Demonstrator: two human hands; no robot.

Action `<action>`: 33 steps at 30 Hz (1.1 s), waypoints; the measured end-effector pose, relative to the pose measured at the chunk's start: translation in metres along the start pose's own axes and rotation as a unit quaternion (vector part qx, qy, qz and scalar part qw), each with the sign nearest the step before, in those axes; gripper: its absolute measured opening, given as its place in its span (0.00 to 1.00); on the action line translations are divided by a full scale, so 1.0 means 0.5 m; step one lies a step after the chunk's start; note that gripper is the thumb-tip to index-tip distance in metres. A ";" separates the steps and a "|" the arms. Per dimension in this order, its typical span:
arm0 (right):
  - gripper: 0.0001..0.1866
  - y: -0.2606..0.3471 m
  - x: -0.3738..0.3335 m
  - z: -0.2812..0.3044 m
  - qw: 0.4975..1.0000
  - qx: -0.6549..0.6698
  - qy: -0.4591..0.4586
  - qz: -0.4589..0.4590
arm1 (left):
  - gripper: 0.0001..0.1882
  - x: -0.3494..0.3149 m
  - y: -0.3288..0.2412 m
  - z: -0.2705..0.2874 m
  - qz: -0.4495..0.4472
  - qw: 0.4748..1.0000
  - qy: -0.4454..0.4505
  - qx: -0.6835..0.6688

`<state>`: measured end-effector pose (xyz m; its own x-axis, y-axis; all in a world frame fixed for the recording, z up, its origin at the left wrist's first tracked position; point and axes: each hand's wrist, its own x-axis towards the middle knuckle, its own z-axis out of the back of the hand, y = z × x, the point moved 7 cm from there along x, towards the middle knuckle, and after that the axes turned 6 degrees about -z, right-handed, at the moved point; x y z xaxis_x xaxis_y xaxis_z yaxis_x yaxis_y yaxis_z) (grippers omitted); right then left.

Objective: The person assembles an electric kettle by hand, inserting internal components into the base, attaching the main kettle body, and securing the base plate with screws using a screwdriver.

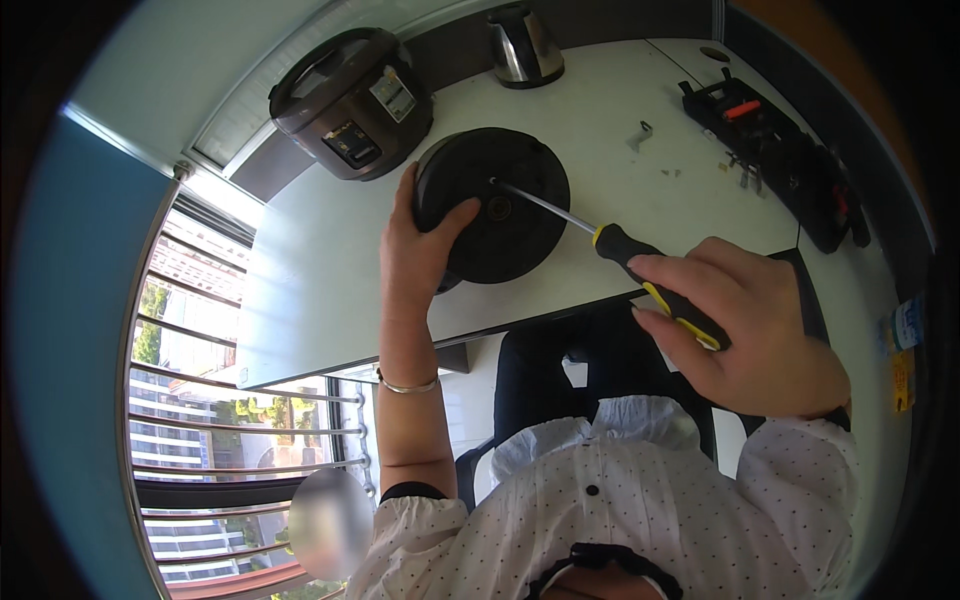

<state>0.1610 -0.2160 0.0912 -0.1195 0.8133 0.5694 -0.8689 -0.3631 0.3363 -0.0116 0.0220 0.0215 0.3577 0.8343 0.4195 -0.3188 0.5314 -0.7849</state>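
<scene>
A black round appliance (525,225) stands tipped on the white table, its flat disc-shaped face turned up toward me. A small ring-shaped fitting sits near the middle of that face. My left hand (418,240) grips the appliance's left edge, thumb on the face and fingers round the side. In my right hand (735,320) is a screwdriver (655,270) with a black and yellow handle, held from the right. Its metal shaft slants up and left, and the tip meets the face just above the ring. Any screw at the tip is too small to make out.
On the white table (330,290), a dark rice cooker (350,105) stands at the back left and a steel kettle (525,48) at the back. An open black tool case (775,150) lies at the right. Small loose parts (640,134) lie near it. A barred window (240,400) is at the left.
</scene>
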 end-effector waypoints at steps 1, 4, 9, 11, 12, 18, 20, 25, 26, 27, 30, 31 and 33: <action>0.19 -0.002 -0.002 0.001 1.000 -0.005 -0.014 -0.011 | 0.43 -0.004 -0.005 0.000 0.001 1.000 -0.003 0.019; 0.21 -0.006 -0.012 -0.003 0.999 -0.022 -0.039 -0.030 | 0.43 -0.014 -0.019 -0.004 0.011 0.999 -0.008 0.031; 0.22 -0.017 -0.034 -0.008 0.998 -0.021 -0.036 -0.039 | 0.44 -0.020 -0.014 -0.010 -0.004 0.998 -0.021 0.052; 0.21 -0.021 -0.042 -0.013 0.998 -0.001 -0.048 -0.044 | 0.44 -0.021 -0.015 -0.014 -0.003 0.998 -0.018 0.054; 0.21 -0.023 -0.045 -0.015 0.997 0.011 -0.053 -0.046 | 0.44 -0.021 -0.017 -0.014 -0.001 0.998 -0.015 0.056; 0.19 -0.023 -0.048 -0.012 0.995 0.036 -0.089 -0.023 | 0.45 -0.025 -0.013 -0.015 0.009 0.996 -0.010 0.084; 0.18 -0.022 -0.045 -0.013 0.995 0.019 -0.087 -0.034 | 0.45 -0.026 -0.012 -0.014 0.008 0.996 -0.013 0.083; 0.14 -0.031 -0.051 -0.015 0.994 0.011 -0.065 -0.082 | 0.45 -0.032 -0.020 -0.020 0.000 0.996 -0.018 0.092; 0.13 -0.041 -0.052 -0.017 0.992 0.033 -0.063 -0.100 | 0.45 -0.032 -0.021 -0.022 0.001 0.995 -0.019 0.096; 0.12 -0.050 -0.051 -0.017 0.990 0.054 -0.061 -0.115 | 0.45 -0.034 -0.022 -0.021 0.002 0.995 -0.021 0.098; 0.12 -0.109 -0.060 -0.040 0.923 0.240 -0.001 -0.300 | 0.45 -0.035 -0.015 -0.018 -0.008 0.994 -0.032 0.105; 0.13 -0.117 -0.062 -0.042 0.891 0.284 0.013 -0.353 | 0.45 -0.034 -0.014 -0.017 -0.013 0.994 -0.036 0.106; 0.15 -0.125 -0.068 -0.044 0.813 0.364 0.042 -0.452 | 0.45 -0.035 -0.017 -0.019 -0.006 0.994 -0.031 0.106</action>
<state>0.2084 -0.2109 0.0343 0.3511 0.9145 -0.2011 -0.1082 0.2530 0.9614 -0.0066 0.0013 0.0165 0.3092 0.8319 0.4608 -0.4956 0.5545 -0.6685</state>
